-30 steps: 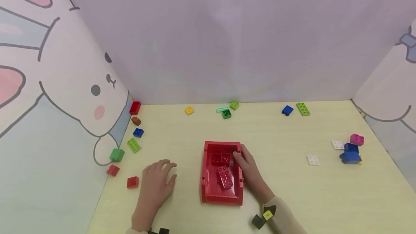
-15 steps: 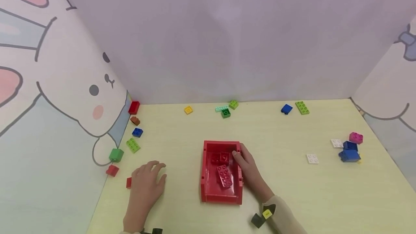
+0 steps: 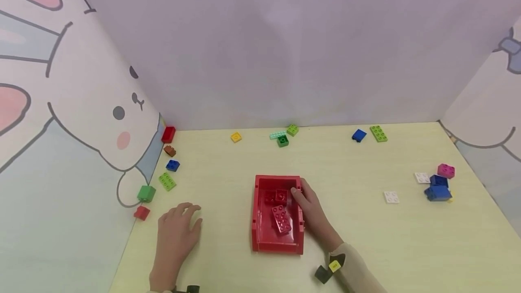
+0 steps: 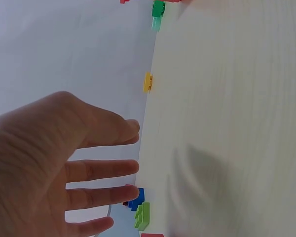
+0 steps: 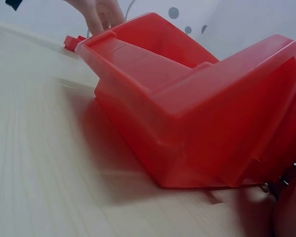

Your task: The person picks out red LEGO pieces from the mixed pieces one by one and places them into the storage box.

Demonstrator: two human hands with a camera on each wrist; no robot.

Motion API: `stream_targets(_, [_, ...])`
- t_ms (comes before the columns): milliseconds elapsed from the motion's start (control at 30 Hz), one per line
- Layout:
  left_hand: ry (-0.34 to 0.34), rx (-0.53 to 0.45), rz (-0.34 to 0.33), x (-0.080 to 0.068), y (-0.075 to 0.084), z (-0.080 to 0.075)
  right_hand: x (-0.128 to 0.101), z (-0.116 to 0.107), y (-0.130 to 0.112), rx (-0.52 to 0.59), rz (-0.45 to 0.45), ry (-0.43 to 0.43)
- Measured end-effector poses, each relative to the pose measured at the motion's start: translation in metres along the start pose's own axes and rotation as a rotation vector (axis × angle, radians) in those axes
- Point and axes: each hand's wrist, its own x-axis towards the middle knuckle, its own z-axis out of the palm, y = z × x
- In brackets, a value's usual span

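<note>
A red bin (image 3: 258, 238) stands near the table's front with a red two-by-four brick (image 3: 281, 219) and a smaller red brick (image 3: 281, 196) inside. My right hand (image 3: 311, 211) grips the bin's right wall, thumb over the rim. The right wrist view shows the bin's (image 5: 197, 108) outer wall up close. My left hand (image 3: 178, 226) lies flat on the table left of the bin, fingers spread and straight (image 4: 103, 168), holding nothing. It covers the spot of a small red brick, whose edge (image 5: 71, 40) peeks out under its fingers in the right wrist view.
Loose bricks line the left wall: red (image 3: 168, 134), brown (image 3: 169, 150), blue (image 3: 172, 165), light green (image 3: 167, 181), green (image 3: 146, 193), red (image 3: 141, 213). At the back lie a yellow brick (image 3: 236, 137), green bricks (image 3: 283, 139) and a blue brick (image 3: 359, 135). A blue-and-pink pile (image 3: 438, 189) and white plates (image 3: 391, 197) sit right.
My left hand has slid left across the table and now covers the small red brick that lay beside it. The right hand and the bin have stayed put.
</note>
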Motion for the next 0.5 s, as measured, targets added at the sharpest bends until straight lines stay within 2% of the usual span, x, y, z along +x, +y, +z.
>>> stream_targets(500, [0.004,0.022,-0.075,-0.004,-0.022,-0.011,0.001,0.000,0.001,0.025,0.023,-0.006])
